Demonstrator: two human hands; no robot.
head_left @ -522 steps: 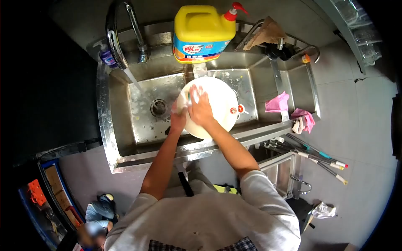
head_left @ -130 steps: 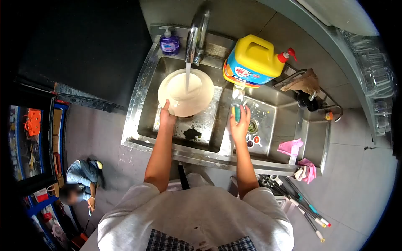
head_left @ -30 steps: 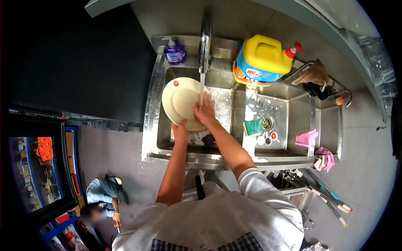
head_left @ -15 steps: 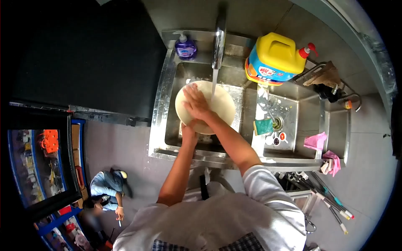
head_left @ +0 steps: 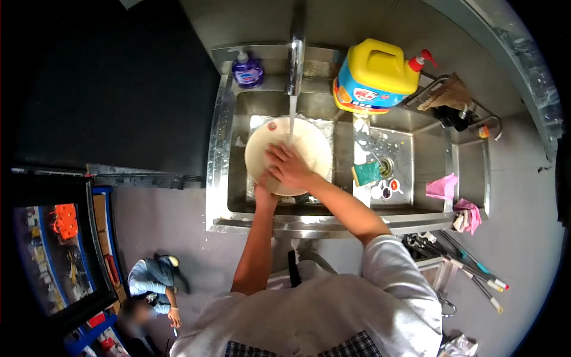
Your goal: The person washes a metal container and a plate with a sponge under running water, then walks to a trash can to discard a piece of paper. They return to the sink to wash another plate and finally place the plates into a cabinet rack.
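Note:
A large cream-white round plate (head_left: 253, 152), with a small red mark near its far rim, is held over the left sink basin (head_left: 239, 119). My left hand (head_left: 266, 189) grips its near-left rim, the fingers partly hidden beneath. On the plate's wet face lies my right hand (head_left: 289, 166), fingers stretched flat against it. Water runs onto the plate from the metal faucet (head_left: 295, 68), just beyond my right fingertips.
A purple soap bottle (head_left: 247, 71) and a yellow detergent jug (head_left: 380, 74) stand behind the basins. In the middle basin are a green sponge (head_left: 367, 173) and small measuring spoons (head_left: 386, 193). Pink cloths (head_left: 441, 187) hang at right. Another person (head_left: 151, 279) crouches at lower left.
My right hand has slid from the plate's upper left toward its near middle, uncovering the red mark. My left hand keeps its grip on the rim. The view has shifted slightly.

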